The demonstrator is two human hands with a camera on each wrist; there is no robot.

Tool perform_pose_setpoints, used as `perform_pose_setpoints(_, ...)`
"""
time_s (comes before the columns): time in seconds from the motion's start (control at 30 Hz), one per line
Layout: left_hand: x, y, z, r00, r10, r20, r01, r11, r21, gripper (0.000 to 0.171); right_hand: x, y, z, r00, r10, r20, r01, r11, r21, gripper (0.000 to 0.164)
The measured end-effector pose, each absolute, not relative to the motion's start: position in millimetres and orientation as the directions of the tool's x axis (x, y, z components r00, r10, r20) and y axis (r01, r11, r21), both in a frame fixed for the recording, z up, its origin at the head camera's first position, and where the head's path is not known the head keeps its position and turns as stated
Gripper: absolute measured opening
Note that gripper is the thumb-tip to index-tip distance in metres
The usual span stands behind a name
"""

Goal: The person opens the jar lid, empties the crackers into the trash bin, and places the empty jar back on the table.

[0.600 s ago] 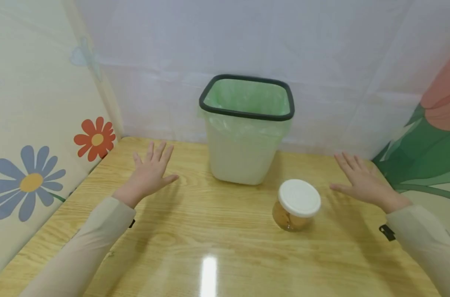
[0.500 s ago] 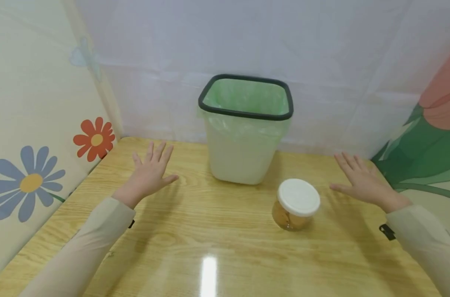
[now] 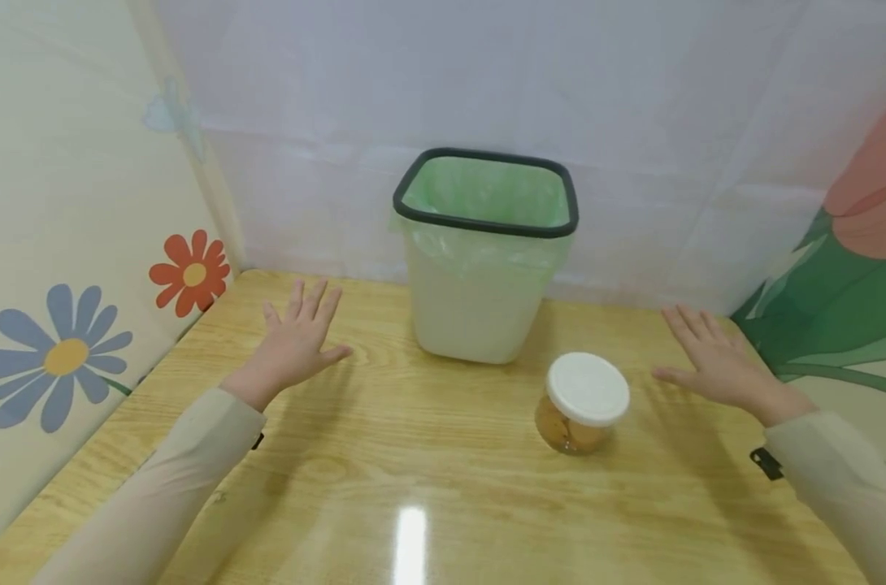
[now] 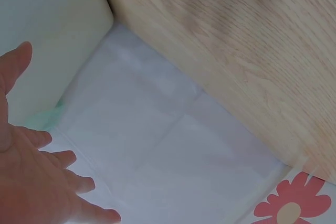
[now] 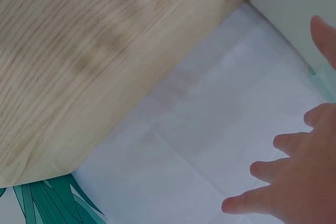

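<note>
A pale bin (image 3: 479,301) with a black rim and a green bag lining it stands at the back middle of the wooden table. In front of it, to the right, is a clear jar (image 3: 571,431) with a white lid (image 3: 588,388) and orange-brown contents that I cannot make out. My left hand (image 3: 293,345) is held out left of the bin, fingers spread, touching nothing I can see. To the right of the jar, and apart from it, my right hand (image 3: 721,366) is stretched out with straight fingers and holds nothing. Both wrist views show spread fingers near the bin.
The wooden table (image 3: 326,504) has a bright light reflection near its front. Behind it hangs a pale cloth (image 3: 326,122). Printed flower panels (image 3: 66,357) stand along the left side, and a tulip print (image 3: 875,211) is at the right.
My right hand has shifted very slightly right and down in the head view. The left hand, bin and jar stay practically where they were.
</note>
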State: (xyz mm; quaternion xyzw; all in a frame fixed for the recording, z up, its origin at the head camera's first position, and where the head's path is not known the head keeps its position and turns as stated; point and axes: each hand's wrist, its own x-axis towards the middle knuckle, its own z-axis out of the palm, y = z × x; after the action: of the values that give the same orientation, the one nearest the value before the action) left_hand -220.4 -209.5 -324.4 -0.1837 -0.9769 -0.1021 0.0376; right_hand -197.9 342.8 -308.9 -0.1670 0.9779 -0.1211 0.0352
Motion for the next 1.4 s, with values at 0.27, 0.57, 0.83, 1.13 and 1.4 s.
perform_pose_setpoints(0.27,-220,-212,-323,-0.932,0.346,0.112,0.361,0.913,0.19,0.09,-198,344,-308,-0.942,-0.334,-0.032,-0.318,0.919,-0.235,0.1)
perform_pose_setpoints(0.57,-218,-212,-328,-0.932,0.341,0.123,0.359,0.915,0.184,0.092,-197,349,-309,-0.943,-0.332,-0.025,-0.322,0.928,-0.186,0.101)
perform_pose_setpoints(0.83,-214,-210,-335,-0.933,0.335,0.134,0.359,0.898,0.256,0.092,-189,352,-312,-0.931,-0.365,-0.023,-0.35,0.906,-0.237,0.107)
perform_pose_setpoints(1.13,-214,-209,-340,-0.931,0.342,0.129,0.365,0.888,0.281,0.092,-182,351,-320,-0.916,-0.401,-0.017,-0.379,0.878,-0.292,0.118)
perform_pose_setpoints(1.4,-211,-205,-340,-0.923,0.361,0.134,0.384,0.885,0.264,0.09,-178,349,-325,-0.91,-0.414,0.024,-0.396,0.85,-0.346,0.122)
